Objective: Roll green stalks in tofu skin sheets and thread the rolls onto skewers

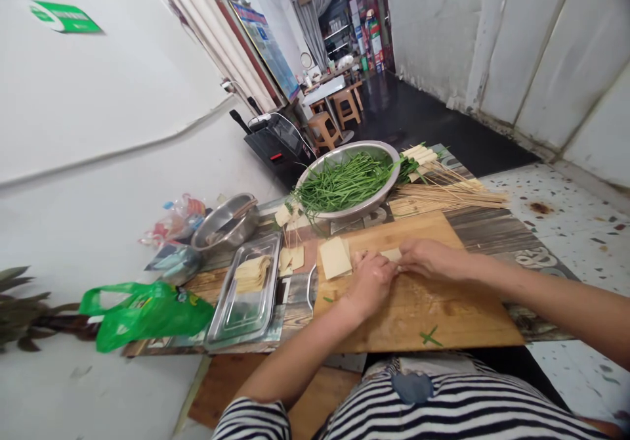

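On the wooden cutting board (462, 302), my left hand (375, 277) and my right hand (427, 256) meet over a pale tofu sheet (392, 255) that looks rolled up. Fingers of both hands are closed on it, the left at its near side and the right at its right end. My fingers hide most of the roll. Just left of my left hand lies a small stack of square tofu sheets (335, 258). Beyond the board stands a steel bowl (391, 187) heaped with green chives (344, 180).
Left of the board, a clear tray (241, 325) holds more tofu sheets (252, 273). Finished skewered rolls (418, 154) and bamboo skewers (457, 197) lie right of the bowl. A smaller steel bowl (246, 220) and a green plastic bag (152, 315) sit at the left.
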The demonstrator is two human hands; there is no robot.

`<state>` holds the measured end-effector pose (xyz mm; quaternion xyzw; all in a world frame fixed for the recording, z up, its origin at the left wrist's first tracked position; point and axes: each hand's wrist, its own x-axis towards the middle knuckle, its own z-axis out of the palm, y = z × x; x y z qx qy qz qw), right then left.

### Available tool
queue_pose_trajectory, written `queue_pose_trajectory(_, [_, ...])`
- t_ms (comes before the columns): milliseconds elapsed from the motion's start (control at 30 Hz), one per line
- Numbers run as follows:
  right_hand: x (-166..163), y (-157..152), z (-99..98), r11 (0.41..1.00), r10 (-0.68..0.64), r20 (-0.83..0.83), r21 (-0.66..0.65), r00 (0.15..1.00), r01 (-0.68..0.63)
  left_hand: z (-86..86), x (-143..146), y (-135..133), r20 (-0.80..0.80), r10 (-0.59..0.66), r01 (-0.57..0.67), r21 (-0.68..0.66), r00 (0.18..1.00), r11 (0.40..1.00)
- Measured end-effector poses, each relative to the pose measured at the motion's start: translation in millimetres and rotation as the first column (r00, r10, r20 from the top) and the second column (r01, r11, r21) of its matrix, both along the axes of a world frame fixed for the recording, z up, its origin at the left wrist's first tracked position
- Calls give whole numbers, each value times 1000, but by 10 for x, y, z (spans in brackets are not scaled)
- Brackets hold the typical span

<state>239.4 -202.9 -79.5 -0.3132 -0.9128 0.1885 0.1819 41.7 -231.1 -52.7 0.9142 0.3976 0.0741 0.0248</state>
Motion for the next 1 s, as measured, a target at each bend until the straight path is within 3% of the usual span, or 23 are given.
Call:
queue_pose_trajectory(167, [17, -227, 86, 958, -105, 96, 279, 990, 75, 98, 13, 106, 41, 27, -22, -113, 999, 993])
queue_pose_trajectory(233, [9, -280, 118, 946, -115, 85, 313, 990, 83, 105, 9, 120, 71, 44, -34, -141, 996, 989])
queue_pose_trajectory(333, [-15, -250, 118, 970, -98, 75, 230, 992, 79, 44, -9, 88, 108, 75, -61, -133, 991, 989])
queue_pose_trajectory(433, [-31, -115, 90, 994, -94, 41, 65, 995, 91, -72, -37, 1, 92, 86, -85, -17, 992, 996])
queue_pose_trajectory(567, [3, 68, 131, 995, 86, -25, -58, 996, -87, -169, -68, -96, 38, 39, -45, 169, 999, 985])
queue_pose_trajectory(700, [46, 96, 168, 990, 81, -7, -117, 997, -82, -115, -58, -68, -4, 19, -18, 157, 1000, 987])
queue_pose_trajectory(767, [46, 40, 128, 1000, 0, 25, -26, 1000, 1, -67, -45, -20, 2, 33, -33, 106, 999, 994])
queue_pose_trajectory(833, [38, -36, 66, 987, -64, 29, 147, 998, 59, -31, -38, 37, 30, 57, -59, 69, 998, 996])
queue_pose_trajectory(900, [27, -95, 17, 955, -61, 26, 293, 998, 51, -13, -40, 92, 56, 72, -74, 30, 996, 997])
queue_pose_trajectory(1000, [10, -96, 8, 937, -28, 44, 350, 999, 11, -14, -55, 146, 74, 62, -59, -37, 995, 998])
